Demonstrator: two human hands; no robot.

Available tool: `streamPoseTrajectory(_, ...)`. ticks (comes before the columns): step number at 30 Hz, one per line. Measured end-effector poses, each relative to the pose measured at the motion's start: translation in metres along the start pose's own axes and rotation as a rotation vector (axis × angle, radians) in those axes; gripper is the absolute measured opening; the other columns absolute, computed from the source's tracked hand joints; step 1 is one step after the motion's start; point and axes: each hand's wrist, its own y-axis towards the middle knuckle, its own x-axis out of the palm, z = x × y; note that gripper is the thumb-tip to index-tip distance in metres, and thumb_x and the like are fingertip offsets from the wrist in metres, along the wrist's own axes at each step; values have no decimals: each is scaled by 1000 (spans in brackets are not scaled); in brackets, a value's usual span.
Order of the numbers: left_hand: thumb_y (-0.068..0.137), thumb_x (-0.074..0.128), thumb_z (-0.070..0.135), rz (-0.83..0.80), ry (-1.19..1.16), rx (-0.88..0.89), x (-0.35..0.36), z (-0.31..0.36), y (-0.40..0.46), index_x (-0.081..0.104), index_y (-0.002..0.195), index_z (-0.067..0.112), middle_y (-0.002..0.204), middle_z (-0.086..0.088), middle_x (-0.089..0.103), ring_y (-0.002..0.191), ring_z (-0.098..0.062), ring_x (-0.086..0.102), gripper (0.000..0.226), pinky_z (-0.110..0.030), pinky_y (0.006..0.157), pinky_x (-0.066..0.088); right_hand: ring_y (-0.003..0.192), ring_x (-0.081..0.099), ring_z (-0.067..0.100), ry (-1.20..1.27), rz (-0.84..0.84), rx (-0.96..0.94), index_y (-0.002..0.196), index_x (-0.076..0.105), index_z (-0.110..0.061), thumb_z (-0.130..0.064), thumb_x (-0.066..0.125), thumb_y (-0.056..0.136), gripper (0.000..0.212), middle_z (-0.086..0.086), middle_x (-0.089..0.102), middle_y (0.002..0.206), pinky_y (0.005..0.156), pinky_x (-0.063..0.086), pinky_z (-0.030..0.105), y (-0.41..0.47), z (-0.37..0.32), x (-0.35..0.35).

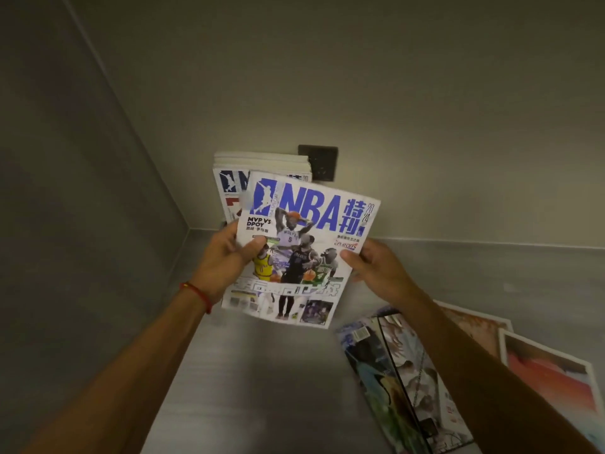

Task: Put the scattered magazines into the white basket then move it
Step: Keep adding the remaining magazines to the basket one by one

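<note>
An NBA magazine [304, 244] with a blue title and basketball players on its cover is held up above the grey counter. My left hand [226, 257] grips its left edge, thumb on the cover. My right hand [376, 267] holds its right edge. Behind it, several more magazines [262, 165] stand upright against the back wall near the corner. Whatever holds them is hidden behind the held magazine. No white basket shows clearly.
Several loose magazines lie on the grey counter [262, 371] at the right: a dark illustrated one [396, 371] and reddish ones with white borders [550, 371]. A dark wall socket [322, 162] sits on the back wall. A grey side wall closes the left.
</note>
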Motion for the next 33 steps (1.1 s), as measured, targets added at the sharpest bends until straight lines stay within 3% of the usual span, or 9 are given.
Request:
streamPoseTrajectory(4,96,60,26,117,-16,56,-37,13,36,68,111,30,106,9,76,97,-11,72,18,-19,73,57,76,66,-14,-215,202,-202,107,72,-22,-31,71,88,22,-18,71,97,62,49,4,51,-45,14)
streamPoseTrajectory(6,94,63,24,248,107,124,-55,17,56,69,107,27,94,15,76,89,-6,73,15,-17,70,57,75,69,-5,-275,247,-241,107,74,-19,-34,70,88,25,-10,75,100,64,53,11,75,-61,24)
streamPoseTrajectory(9,91,64,22,395,368,183,-77,10,83,71,105,20,91,8,73,81,-14,69,16,-32,74,58,80,72,8,-371,282,-207,107,74,-16,-40,69,88,31,-2,76,104,69,58,23,104,-67,39)
streamPoseTrajectory(13,94,60,20,385,369,98,-85,-11,103,72,106,12,93,-6,73,80,-20,68,18,-42,80,59,79,71,9,-442,263,-143,111,72,-16,-41,66,89,34,-1,76,107,68,55,19,128,-54,58)
streamPoseTrajectory(18,91,62,26,423,295,124,-100,-23,114,69,88,33,86,2,73,68,-1,65,11,-28,70,54,71,64,3,-468,228,-129,109,72,-16,-39,68,88,32,-1,76,106,60,44,11,151,-57,66)
streamPoseTrajectory(22,90,64,27,418,291,113,-112,-33,122,71,90,21,84,-5,71,72,-16,65,9,-36,74,56,75,66,4,-462,196,-91,111,72,-15,-33,70,88,29,1,75,107,59,44,10,160,-51,76)
streamPoseTrajectory(25,91,66,18,373,271,149,-102,-40,125,74,89,15,82,-6,71,65,4,63,9,-20,65,52,85,71,12,-396,249,7,109,72,-14,-31,68,90,25,2,75,110,62,47,13,161,-34,78)
streamPoseTrajectory(27,90,67,20,349,300,132,-93,-41,130,76,91,17,78,-1,71,60,9,60,10,-18,64,49,83,71,13,-357,285,63,106,72,-14,-30,67,90,23,3,75,109,62,47,16,159,-26,74)
streamPoseTrajectory(33,88,69,26,381,317,28,-89,-48,136,78,92,16,76,-2,73,66,-9,63,15,-26,71,52,75,61,6,-367,290,80,111,70,-13,-30,63,94,25,4,73,113,57,37,9,153,-14,75)
